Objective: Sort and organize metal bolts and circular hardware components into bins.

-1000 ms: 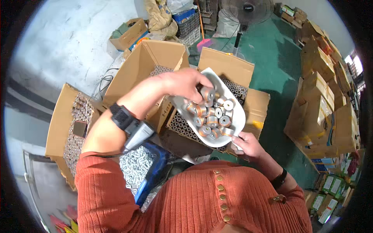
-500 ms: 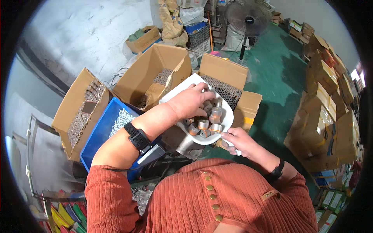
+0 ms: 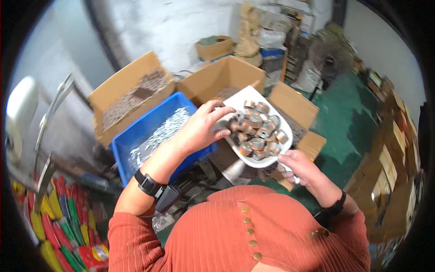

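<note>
A white plastic scoop [image 3: 284, 125] is full of short grey metal cylinders [image 3: 264, 132] with copper-coloured bands; some show a hole through the centre. My right hand [image 3: 300, 167] is closed around the scoop's handle at its lower right corner. At the scoop's left edge is my left hand [image 3: 203, 125], fingers and thumb apart. Its fingertips overlap the rim beside the nearest cylinders, and whether they touch one I cannot tell. Below my left hand, a blue bin [image 3: 118, 149] contains many small silver screw-like pieces [image 3: 164, 129].
Cardboard boxes of small cylinders stand at the left [image 3: 108, 93], behind the scoop [image 3: 208, 81] and right of it [image 3: 294, 104]. A blurred fan [image 3: 330, 59] stands at the back. Stacked cartons [image 3: 385, 167] line the right side. Colourful packets [image 3: 68, 222] lie lower left.
My left hand has drawn back from over the cylinders to the scoop's left edge, uncovering them. The view has swung left, and the scoop sits further right in it, still held by my right hand.
</note>
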A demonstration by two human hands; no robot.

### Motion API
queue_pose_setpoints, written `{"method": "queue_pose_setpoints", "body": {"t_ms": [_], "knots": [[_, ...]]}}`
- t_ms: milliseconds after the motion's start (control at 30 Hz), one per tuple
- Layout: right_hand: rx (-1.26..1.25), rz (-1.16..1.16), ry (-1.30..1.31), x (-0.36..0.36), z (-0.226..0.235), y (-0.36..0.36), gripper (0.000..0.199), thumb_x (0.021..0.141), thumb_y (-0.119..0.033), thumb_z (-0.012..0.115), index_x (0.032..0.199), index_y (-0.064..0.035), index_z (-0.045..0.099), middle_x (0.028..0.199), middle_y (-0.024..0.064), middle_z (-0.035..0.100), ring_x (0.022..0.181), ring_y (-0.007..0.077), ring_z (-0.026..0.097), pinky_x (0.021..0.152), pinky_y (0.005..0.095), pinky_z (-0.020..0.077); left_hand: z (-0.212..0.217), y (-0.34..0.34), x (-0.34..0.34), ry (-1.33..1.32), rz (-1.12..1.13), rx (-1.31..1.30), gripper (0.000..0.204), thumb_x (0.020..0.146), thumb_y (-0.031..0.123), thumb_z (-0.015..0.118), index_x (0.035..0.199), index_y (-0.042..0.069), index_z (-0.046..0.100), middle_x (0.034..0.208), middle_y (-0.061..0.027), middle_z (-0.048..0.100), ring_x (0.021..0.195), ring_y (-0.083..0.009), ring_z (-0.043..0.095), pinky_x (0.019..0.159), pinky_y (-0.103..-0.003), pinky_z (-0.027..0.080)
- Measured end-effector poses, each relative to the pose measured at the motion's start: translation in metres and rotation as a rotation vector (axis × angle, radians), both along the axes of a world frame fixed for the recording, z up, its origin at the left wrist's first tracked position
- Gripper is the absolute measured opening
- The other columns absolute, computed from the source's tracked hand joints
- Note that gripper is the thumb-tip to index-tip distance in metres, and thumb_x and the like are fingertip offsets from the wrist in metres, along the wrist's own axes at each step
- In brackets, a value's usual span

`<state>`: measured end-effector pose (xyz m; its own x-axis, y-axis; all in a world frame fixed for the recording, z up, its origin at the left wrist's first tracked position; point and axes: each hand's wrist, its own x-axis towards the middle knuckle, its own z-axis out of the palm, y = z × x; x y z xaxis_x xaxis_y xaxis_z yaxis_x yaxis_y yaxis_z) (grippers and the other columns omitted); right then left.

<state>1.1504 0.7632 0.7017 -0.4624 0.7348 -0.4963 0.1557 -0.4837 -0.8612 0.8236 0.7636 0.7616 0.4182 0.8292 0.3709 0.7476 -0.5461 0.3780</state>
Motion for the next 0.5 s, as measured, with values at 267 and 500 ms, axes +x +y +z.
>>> {"method": "queue_pose_setpoints", "body": {"t_ms": [267, 500], "knots": [[-0.027, 0.18, 0.018, 0.001, 0.064, -0.018, 0.019, 0.099, -0.022, 0.056, 0.095, -0.0039, 0.053, 0.07, 0.0043, 0.054, 0.047, 0.0065, 0.042, 0.037, 0.0222, 0.0321, -0.028, -0.188, -0.063, -0.159, 0.487, -0.004, 0.04, 0.085, 0.015, 0.073, 0.123, 0.008, 0.062, 0.116, -0.0158, 0.061, 0.098, -0.0322, 0.062, 0.084, -0.039, 0.053], [0.048, 0.447, 0.094, -0.088, 0.11, 0.0, 0.019, 0.099, -0.024, 0.057, 0.093, -0.0075, 0.052, 0.069, 0.0021, 0.052, 0.046, 0.0054, 0.039, 0.037, 0.0208, 0.0305, -0.095, -0.26, -0.075, -0.246, 0.628, 0.076, 0.026, 0.087, 0.02, 0.068, 0.111, 0.01, 0.069, 0.093, -0.0172, 0.068, 0.088, -0.0336, 0.066, 0.08, -0.042, 0.053]]}}
